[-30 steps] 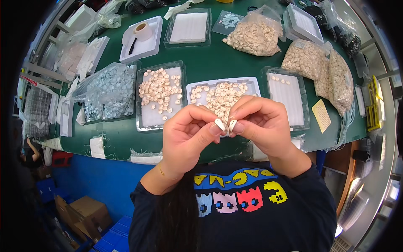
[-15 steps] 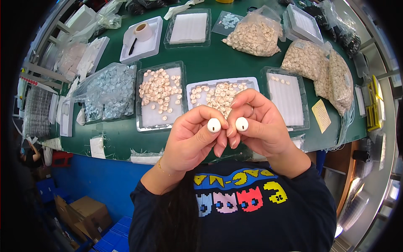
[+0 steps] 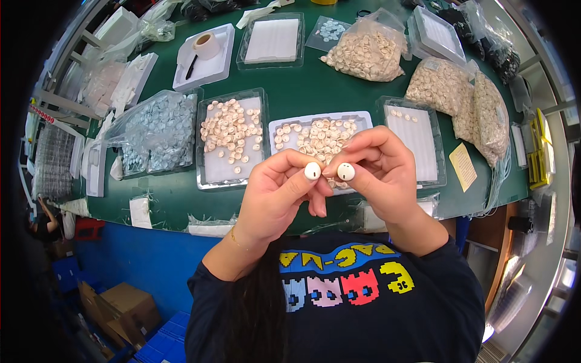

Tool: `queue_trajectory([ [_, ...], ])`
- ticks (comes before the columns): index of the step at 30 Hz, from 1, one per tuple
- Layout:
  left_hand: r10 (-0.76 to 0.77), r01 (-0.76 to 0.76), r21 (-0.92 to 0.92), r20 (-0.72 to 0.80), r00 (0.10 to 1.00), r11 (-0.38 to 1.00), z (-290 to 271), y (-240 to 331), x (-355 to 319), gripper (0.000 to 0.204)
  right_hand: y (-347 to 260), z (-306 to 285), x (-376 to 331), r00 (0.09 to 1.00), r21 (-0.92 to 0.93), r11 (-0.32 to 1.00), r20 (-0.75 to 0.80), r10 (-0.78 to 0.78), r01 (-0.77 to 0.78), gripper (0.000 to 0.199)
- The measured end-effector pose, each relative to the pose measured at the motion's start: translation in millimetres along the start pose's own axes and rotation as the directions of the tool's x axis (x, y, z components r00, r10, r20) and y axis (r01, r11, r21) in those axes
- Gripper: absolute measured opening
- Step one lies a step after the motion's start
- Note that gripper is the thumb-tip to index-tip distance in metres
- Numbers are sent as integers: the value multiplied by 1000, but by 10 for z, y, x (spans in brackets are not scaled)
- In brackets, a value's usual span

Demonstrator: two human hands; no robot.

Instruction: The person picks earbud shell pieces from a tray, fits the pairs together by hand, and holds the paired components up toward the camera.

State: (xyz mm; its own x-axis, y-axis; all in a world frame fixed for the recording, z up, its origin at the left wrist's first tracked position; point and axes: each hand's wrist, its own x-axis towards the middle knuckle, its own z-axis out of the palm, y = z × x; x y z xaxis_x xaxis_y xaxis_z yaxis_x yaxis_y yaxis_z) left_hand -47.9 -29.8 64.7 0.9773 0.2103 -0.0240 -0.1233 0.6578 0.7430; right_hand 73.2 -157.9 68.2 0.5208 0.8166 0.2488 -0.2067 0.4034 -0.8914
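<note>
Close together in front of my chest, both hands are raised in a pinch. Between thumb and fingers my left hand (image 3: 279, 189) holds a small round white part (image 3: 312, 170) with a dark slot, much like an earbud shell. A similar slotted white part (image 3: 345, 172) sits in the pinch of my right hand (image 3: 382, 175). The faces of both parts are turned up. Just beyond my fingers is a white tray (image 3: 365, 119) of many small cream-white round pieces (image 3: 321, 134), partly hidden by my right hand.
Left of that, a clear tray (image 3: 209, 163) carries more cream pieces, beside a bag of bluish pieces (image 3: 160, 136). At right lies a tray with white lining (image 3: 417, 151). Filled bags (image 3: 369, 54) stand farther back on the green table (image 3: 339, 78), near a tape roll (image 3: 207, 45).
Both hands have tilted slightly, and the two white parts have turned and shifted a little. My right fingers have lifted and spread somewhat. The trays and bags stay put.
</note>
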Motion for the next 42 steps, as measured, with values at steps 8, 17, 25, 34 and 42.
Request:
queue_trajectory([
  [8, -100, 54, -333, -123, 987, 941, -674, -78, 192, 28, 163, -214, 193, 946, -824, 508, 95, -309, 249, 15],
  [17, 474, 137, 973, -32, 880, -188, -819, -263, 341, 11, 546, -562, 66, 986, -981, 178, 102, 135, 77, 6],
  [25, 323, 117, 897, 30, 946, -426, -783, -515, 408, 7, 709, -622, 52, 988, -983, 173, 88, 128, 65, 7],
  [34, 378, 99, 925, 50, 925, -366, -787, -527, 448, 8, 576, -529, 113, 989, -852, 509, -59, 135, -120, 7],
  [42, 285, 87, 989, -118, 951, 121, -609, -307, 416, 14, 345, -422, 111, 984, -677, 715, -96, 149, -174, 15],
])
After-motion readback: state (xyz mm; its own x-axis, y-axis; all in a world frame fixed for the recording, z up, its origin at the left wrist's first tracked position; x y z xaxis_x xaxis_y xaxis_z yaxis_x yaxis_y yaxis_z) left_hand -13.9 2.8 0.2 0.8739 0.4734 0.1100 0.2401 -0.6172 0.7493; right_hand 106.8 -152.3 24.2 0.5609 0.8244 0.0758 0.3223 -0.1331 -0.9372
